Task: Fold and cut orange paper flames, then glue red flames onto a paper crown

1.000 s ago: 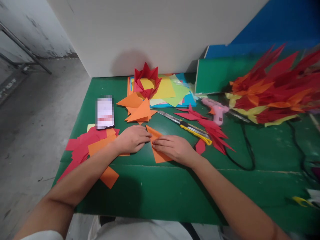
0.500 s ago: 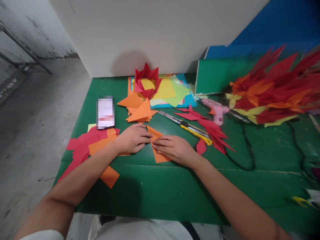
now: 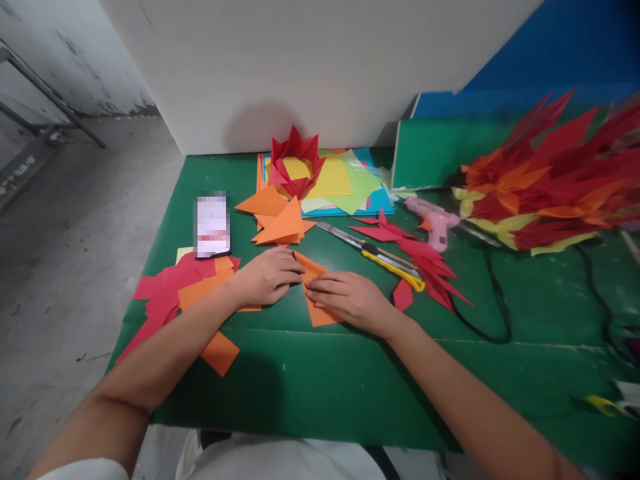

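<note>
An orange paper piece lies on the green table near its front middle. My left hand rests at the paper's left edge, fingers curled and pressing on its fold. My right hand lies flat on the same paper, fingers stretched out and pointing left, holding it down. The fingertips of both hands almost meet over the crease. A pile of folded orange triangles sits just beyond my hands.
A phone lies at the left, with red and orange paper squares below it. A red paper crown rests on a stack of coloured sheets. A yellow utility knife, red folded points, a pink glue gun with black cable and a large red-orange paper arrangement are to the right.
</note>
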The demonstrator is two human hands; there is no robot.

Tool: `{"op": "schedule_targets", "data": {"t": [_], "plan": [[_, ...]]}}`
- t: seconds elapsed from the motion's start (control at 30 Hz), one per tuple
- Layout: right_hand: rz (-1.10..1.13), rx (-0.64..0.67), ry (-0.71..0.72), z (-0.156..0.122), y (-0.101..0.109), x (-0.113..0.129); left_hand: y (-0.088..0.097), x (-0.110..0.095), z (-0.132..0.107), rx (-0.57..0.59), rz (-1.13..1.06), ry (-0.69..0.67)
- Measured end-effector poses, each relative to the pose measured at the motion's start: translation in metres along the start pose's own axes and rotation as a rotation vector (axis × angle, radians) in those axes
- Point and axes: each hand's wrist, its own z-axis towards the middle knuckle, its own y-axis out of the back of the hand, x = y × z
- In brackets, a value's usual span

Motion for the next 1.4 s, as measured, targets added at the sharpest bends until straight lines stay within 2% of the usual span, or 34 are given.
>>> {"op": "schedule_targets", "data": {"t": [0.2, 0.47, 0.93, 1.17, 1.4], "plan": [[0.018, 0.020, 0.004, -0.002, -0.002, -0.002, 0.002, -0.002, 0.000, 0.004, 0.006, 0.065], [0.008, 0.001, -0.001, 0.000, 0.000, 0.000, 0.004, -0.003, -0.004, 0.075, 0.087, 0.139], [0.041, 0.025, -0.006, -0.003, -0.002, -0.003, 0.004, -0.008, -0.002, 0.224, 0.059, 0.201], [0.079, 0.033, -0.041, -0.002, -0.001, -0.002, -0.004, -0.010, 0.000, 0.156, 0.072, 0.278], [0.114, 0.096, -0.059, 0.001, 0.004, 0.000, -0.011, -0.009, 0.005, 0.003, -0.065, 0.410]]}}
